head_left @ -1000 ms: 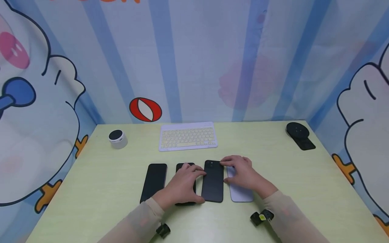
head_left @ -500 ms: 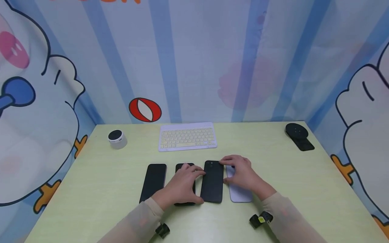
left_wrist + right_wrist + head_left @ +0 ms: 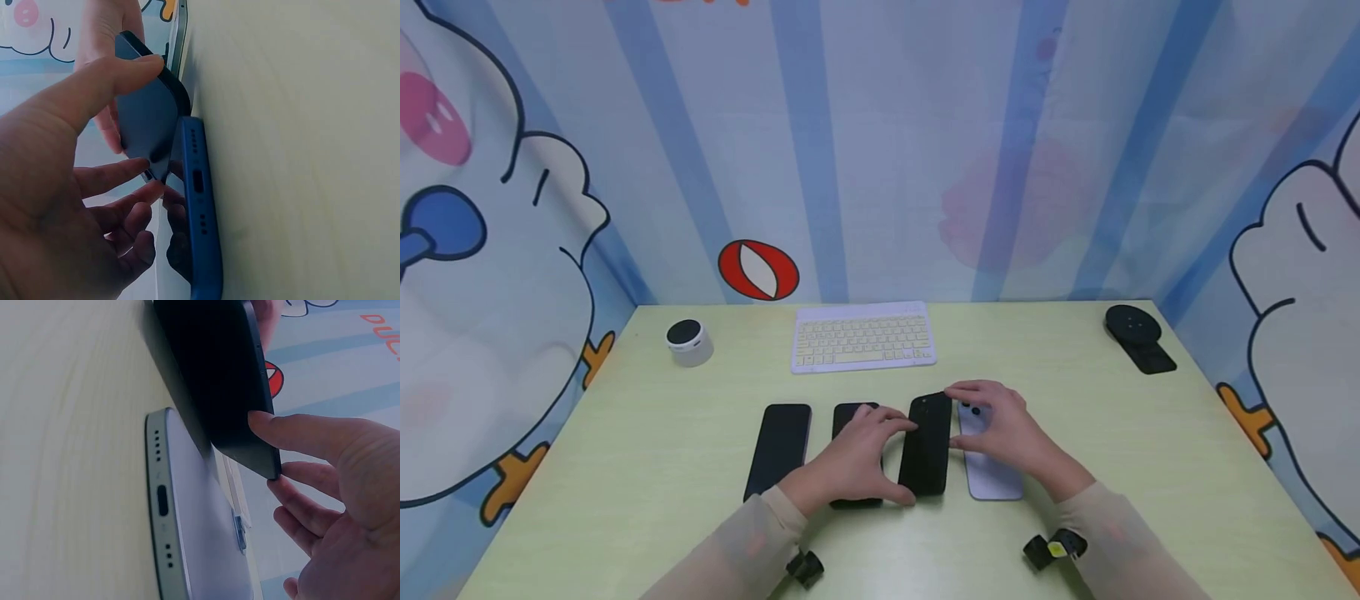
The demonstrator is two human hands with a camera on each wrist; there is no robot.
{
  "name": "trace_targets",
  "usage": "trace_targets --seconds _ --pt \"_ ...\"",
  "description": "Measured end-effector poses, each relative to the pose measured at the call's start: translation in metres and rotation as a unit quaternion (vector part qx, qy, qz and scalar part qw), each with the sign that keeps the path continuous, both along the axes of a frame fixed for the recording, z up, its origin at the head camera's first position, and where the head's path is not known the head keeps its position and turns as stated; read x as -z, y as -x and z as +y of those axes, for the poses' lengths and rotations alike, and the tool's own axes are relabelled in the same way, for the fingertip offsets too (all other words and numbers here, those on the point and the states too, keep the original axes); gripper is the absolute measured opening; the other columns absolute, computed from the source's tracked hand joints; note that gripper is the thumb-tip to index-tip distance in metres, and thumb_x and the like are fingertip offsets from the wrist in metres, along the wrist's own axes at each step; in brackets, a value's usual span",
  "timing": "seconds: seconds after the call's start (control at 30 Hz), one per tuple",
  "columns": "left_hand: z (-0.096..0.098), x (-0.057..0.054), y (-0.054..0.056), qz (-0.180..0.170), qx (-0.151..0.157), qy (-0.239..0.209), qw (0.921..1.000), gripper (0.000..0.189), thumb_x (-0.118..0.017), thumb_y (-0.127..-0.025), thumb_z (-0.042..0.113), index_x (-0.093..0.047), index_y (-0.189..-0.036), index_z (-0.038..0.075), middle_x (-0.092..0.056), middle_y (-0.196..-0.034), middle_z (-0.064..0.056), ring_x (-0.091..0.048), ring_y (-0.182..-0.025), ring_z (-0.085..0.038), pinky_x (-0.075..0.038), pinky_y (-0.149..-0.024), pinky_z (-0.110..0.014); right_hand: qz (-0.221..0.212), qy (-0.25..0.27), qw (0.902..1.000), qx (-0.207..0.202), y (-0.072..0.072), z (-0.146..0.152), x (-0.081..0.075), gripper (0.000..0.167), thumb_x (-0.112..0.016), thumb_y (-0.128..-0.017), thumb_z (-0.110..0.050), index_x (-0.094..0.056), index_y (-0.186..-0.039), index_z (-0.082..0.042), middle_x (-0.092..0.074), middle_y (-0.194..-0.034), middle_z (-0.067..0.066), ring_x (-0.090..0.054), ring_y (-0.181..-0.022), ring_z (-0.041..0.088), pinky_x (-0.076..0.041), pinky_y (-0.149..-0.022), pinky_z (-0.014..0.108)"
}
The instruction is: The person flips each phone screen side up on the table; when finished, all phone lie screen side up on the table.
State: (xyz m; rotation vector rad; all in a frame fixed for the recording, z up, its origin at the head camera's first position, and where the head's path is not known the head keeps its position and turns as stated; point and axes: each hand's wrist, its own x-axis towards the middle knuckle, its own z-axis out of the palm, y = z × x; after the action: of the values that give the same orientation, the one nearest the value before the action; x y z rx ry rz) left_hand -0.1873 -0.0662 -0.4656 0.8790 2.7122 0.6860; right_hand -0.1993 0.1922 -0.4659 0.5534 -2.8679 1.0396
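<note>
Phone point(image 3: 927, 450) tilted up from the bench point(image 3: 625, 450), between the blue phone point(image 3: 204, 231) on its left and lilac phone point(image 3: 994, 478) right; your left hand point(image 3: 859, 458) and right hand point(image 3: 1002, 429) pinch its edges, likely to steady it.

Striped blue backdrop point(image 3: 895, 167) | cartoon figures point(image 3: 490, 375) left and right | pale yellow table point(image 3: 1022, 350)

The tilted phone point(image 3: 927, 454) is black; lilac covers the flat phone point(image 3: 996, 473) toward the right edge of the pale-yellow table point(image 3: 700, 533). The far-edge keyboard point(image 3: 864, 339) is lilac and cream; the far-left corner's speaker point(image 3: 692, 350) is white, topped black; the backdrop point(image 3: 895, 167) has blue stripes.
</note>
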Motion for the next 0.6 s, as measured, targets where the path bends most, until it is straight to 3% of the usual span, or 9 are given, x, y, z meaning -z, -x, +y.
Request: trace_targets --seconds 0.27,0.6 --pt "0.0029 -0.0015 -0.0023 -0.036 0.003 -0.069 0.997 0.088 -0.092 -0.071 0.05 -0.056 -0.147 0.025 -0.055 -0.148 0.001 -0.043 -0.12 -0.018 -0.047 -0.101 -0.043 0.005 0.047 0.9989 -0.007 -0.0035 -0.0013 -0.0022 0.07 -0.092 -0.077 -0.017 -0.065 -0.141 -0.011 -0.061 -0.145 0.012 -0.052 -0.137 0.039 -0.042 -0.109 0.062" --pt "-0.0018 -0.0063 -0.0087 -0.062 -0.005 -0.131 0.9895 0.088 -0.092 -0.074 0.045 -0.051 -0.15 0.028 -0.058 -0.144 0.006 -0.046 -0.118 -0.019 -0.049 -0.095 -0.041 0.022 0.078 0.9963 -0.03 -0.0037 -0.0093 -0.0038 0.069 -0.092 -0.077 -0.018 -0.065 -0.141 -0.013 -0.061 -0.146 0.01 -0.052 -0.138 0.038 -0.04 -0.111 0.063"
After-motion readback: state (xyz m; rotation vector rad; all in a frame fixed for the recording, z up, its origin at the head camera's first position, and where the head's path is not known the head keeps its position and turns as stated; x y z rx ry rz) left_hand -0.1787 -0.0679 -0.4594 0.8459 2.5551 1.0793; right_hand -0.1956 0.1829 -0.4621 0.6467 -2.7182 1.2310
